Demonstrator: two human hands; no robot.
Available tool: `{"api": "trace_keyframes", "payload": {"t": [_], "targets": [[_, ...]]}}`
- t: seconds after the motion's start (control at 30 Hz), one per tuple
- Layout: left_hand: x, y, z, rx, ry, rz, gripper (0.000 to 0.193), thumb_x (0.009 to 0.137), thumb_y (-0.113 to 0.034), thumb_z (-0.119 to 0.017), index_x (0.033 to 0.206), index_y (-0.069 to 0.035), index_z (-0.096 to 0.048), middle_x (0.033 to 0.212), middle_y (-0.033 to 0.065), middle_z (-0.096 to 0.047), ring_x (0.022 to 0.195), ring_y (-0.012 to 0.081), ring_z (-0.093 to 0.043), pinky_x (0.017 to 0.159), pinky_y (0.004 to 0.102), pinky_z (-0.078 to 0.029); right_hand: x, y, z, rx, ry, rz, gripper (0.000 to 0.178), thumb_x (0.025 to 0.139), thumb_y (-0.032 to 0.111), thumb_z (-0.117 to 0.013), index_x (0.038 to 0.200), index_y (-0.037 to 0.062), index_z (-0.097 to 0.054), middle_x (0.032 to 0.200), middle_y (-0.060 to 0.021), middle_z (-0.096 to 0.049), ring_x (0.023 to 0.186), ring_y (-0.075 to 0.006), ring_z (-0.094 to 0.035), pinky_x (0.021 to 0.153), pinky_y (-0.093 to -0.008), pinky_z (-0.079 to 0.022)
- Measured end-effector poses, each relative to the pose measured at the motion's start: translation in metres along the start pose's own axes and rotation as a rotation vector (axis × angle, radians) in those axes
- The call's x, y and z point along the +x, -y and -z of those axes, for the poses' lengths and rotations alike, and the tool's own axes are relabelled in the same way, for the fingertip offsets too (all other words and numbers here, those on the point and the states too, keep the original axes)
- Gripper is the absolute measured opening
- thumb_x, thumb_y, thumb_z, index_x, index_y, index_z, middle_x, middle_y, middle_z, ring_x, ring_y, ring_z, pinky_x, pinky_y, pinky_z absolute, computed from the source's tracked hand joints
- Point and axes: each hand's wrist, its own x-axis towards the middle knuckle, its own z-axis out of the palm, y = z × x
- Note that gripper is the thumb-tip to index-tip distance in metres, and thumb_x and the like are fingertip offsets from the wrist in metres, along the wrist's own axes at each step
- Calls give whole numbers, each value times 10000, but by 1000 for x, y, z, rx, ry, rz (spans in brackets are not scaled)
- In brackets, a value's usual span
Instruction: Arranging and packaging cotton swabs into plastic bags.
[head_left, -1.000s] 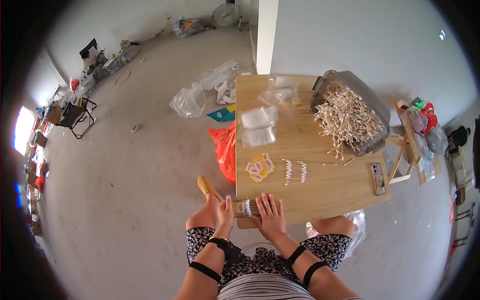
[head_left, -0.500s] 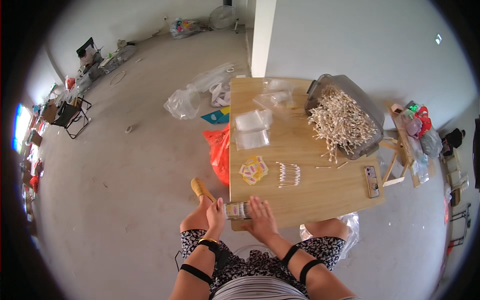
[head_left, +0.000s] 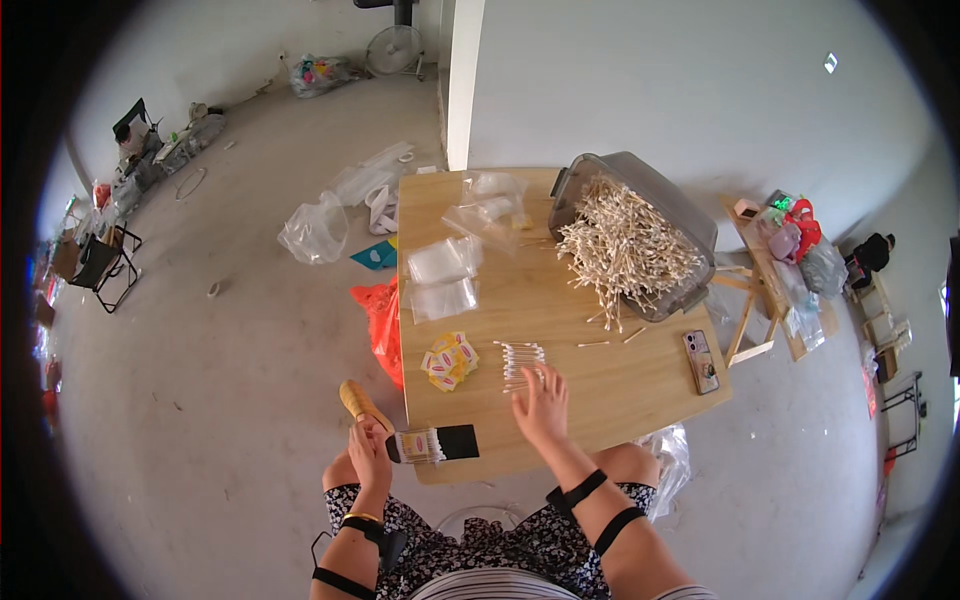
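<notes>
My left hand (head_left: 370,452) is closed on the end of a small flat pack of cotton swabs (head_left: 418,446) at the table's near left edge. That pack has a yellow and white label, and a flat black piece (head_left: 459,441) extends from its right side. My right hand (head_left: 543,408) is open, its fingertips at the near end of a row of loose cotton swabs (head_left: 522,360). Whether they touch the swabs is hard to make out. Left of the row lies a loose pile of yellow and white labels (head_left: 449,361).
A grey bin (head_left: 690,200) lies tipped on the wooden table (head_left: 610,400), cotton swabs (head_left: 630,250) spilling out. Clear plastic bags (head_left: 443,275) are at the table's left, and a phone (head_left: 701,361) at its right. A red bag (head_left: 380,325) hangs beside the left edge.
My right hand has left the pack and moved up and right to the row of swabs. The black piece beside the pack now shows. The whole view has shifted somewhat.
</notes>
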Motion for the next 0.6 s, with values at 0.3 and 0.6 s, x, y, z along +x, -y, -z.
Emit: {"api": "trace_keyframes", "payload": {"t": [0.3,0.6], "targets": [[-26,-63,-9,218,18,-412,220,877,-136,-638,1089,-89,-600,1140,115,-588,1109,341,-523,998,479,-353,52,-35,1,-30,52,54,341,849,208,-702,1185,166,-668,1368,-118,-483,1314,-359,-419,1119,-508,-334],[-34,-113,-55,206,367,-622,344,843,-180,-681,1166,-106,-588,1237,100,-558,1176,327,-502,1019,479,-363,56,-38,-7,-30,108,12,223,842,194,-707,1064,165,-711,1276,-89,-526,1254,-326,-459,1074,-489,-365]]}}
